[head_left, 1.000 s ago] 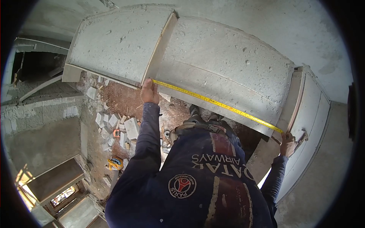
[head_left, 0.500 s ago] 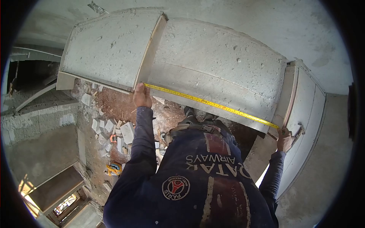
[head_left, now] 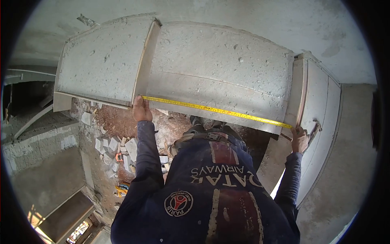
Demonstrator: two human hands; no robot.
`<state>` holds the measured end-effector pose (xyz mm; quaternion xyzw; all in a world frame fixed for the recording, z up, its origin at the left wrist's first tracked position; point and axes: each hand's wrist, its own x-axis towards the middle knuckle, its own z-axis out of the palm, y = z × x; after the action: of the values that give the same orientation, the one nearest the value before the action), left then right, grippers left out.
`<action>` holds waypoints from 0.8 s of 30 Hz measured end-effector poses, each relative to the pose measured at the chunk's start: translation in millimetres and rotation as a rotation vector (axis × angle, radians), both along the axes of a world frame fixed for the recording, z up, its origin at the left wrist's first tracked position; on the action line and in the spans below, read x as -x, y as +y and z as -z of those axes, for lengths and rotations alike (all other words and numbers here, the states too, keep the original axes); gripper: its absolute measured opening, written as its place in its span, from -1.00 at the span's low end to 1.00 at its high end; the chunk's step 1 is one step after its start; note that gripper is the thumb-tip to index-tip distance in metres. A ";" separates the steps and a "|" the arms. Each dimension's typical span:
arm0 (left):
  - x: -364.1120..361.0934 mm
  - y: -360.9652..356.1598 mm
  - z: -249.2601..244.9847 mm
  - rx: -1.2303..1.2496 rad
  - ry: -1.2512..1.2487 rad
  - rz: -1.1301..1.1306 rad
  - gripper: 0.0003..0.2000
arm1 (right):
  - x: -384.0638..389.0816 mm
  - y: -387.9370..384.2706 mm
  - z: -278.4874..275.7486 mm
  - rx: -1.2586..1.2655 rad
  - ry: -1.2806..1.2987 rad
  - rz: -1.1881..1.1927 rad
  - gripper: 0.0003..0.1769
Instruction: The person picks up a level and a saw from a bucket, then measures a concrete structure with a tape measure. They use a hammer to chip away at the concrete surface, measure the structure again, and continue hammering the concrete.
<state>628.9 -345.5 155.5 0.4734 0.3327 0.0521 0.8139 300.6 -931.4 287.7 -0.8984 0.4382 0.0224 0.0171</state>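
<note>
A yellow tape measure [head_left: 211, 109] is stretched across the front of a grey shelf [head_left: 215, 87], between two upright partitions. My left hand [head_left: 142, 110] pinches its left end against the front edge of the left partition [head_left: 146, 61]. At the other end, my right hand [head_left: 300, 140] has its fingers closed on the tape beside the right partition [head_left: 300, 93]; what else lies in the palm is hidden. Just right of that hand, a slim dark tool resembling a hammer [head_left: 315, 131] rests against the pale right-hand panel.
Another shelf bay [head_left: 101, 61] adjoins on the left. On the dirt floor below lie broken white blocks [head_left: 109, 150], an orange-handled tool [head_left: 119, 157] and a yellow-and-dark tool [head_left: 121, 189]. A low rough wall [head_left: 44, 142] stands at left.
The whole view has shifted, so shelf and hands sit a little further left. Both hands keep their places at the tape's ends, and the tape stays taut.
</note>
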 end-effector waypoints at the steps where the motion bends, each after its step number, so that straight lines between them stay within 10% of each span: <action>1: 3.2 19.9 23.4 -0.111 -0.138 0.109 -0.67 | 1.1 -1.0 6.0 -0.058 -0.031 0.021 -0.70; 8: -11.6 35.4 29.5 -0.902 -0.311 0.661 -0.74 | 1.2 5.7 -1.8 0.001 -0.008 0.076 -0.68; 10: -13.8 21.6 11.4 -0.066 -0.067 0.115 -0.72 | -2.0 4.8 -9.1 -0.022 0.003 0.082 -0.70; 24: -15.3 24.2 6.7 -0.028 -0.063 0.120 -0.66 | 2.5 3.5 -0.2 -0.024 -0.055 0.061 -0.71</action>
<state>644.2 -321.2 148.8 0.5019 0.2769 0.0228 0.8191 298.1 -927.9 287.9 -0.8847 0.4644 0.0024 0.0404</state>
